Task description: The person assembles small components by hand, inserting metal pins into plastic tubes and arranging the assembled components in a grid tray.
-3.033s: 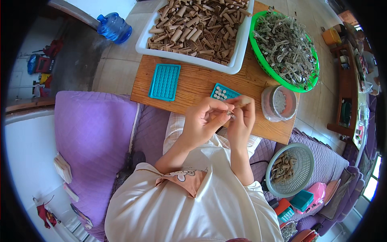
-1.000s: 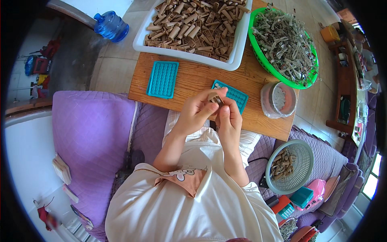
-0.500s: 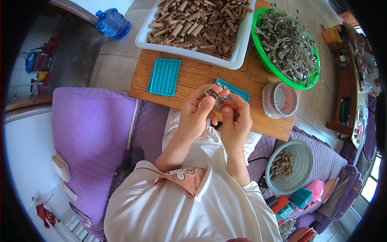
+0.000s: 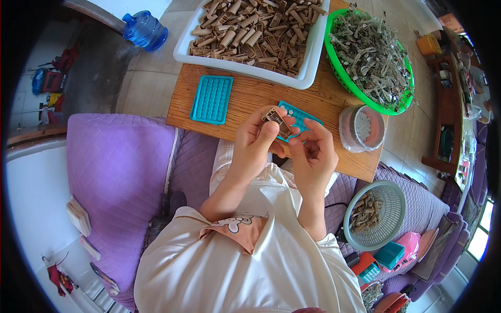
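My left hand [image 4: 253, 143] grips a small brown half-shell casing [image 4: 277, 123], its hollow side up and dark parts lying inside. Just to the right, my right hand [image 4: 317, 151] has thumb and fingers curled together near the casing's end, apart from it. Whatever its fingertips pinch, if anything, is too small to make out. Behind both hands lies a teal tray [image 4: 298, 116] with small pale round pieces in some cells, partly covered by my fingers. Another teal tray of small round cells [image 4: 212, 99] lies further left on the wooden table [image 4: 250, 94].
A white bin [image 4: 245, 67] full of brown casings stands at the back. Right of it, a green basket [image 4: 342, 78] holds clear, wiry parts. A plastic-lined tub [image 4: 355, 133] stands at the table's right edge. A grey-green basket [image 4: 394, 208] with brown pieces sits on the purple sofa [image 4: 117, 182].
My right hand has drawn a little to the right, away from the casing. The left hand still holds the casing and has tilted it slightly.
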{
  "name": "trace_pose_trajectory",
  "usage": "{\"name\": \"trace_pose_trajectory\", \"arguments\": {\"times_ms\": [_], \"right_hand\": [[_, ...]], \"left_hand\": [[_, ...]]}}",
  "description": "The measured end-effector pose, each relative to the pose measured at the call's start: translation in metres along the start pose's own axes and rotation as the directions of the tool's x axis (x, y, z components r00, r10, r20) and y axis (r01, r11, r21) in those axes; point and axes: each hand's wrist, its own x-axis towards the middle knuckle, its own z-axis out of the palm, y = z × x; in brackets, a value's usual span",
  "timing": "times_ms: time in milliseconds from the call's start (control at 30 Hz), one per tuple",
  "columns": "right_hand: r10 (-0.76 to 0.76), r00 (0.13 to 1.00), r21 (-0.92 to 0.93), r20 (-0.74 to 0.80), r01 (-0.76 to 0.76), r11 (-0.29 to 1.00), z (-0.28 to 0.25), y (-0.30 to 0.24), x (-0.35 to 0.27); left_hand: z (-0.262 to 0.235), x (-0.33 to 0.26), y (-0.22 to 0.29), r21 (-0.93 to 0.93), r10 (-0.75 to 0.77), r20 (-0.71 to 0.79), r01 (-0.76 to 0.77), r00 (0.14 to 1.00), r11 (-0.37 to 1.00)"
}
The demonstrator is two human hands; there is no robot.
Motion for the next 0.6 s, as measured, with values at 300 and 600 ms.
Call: {"name": "trace_pose_trajectory", "arguments": {"times_ms": [300, 600], "right_hand": [[0.027, 1.000, 0.055, 0.004, -0.028, 0.998, 0.0034, 0.0007, 0.0004], [0.090, 0.995, 0.074, 0.049, -0.093, 0.993, 0.0053, -0.0036, -0.0016]], "left_hand": [[0.0024, -0.0012, -0.0013, -0.021, -0.031, -0.039, 0.030, 0.999, 0.999], [0.0042, 0.0022, -0.0054, -0.312, -0.075, -0.040, 0.059, 0.996, 0.948]]}}
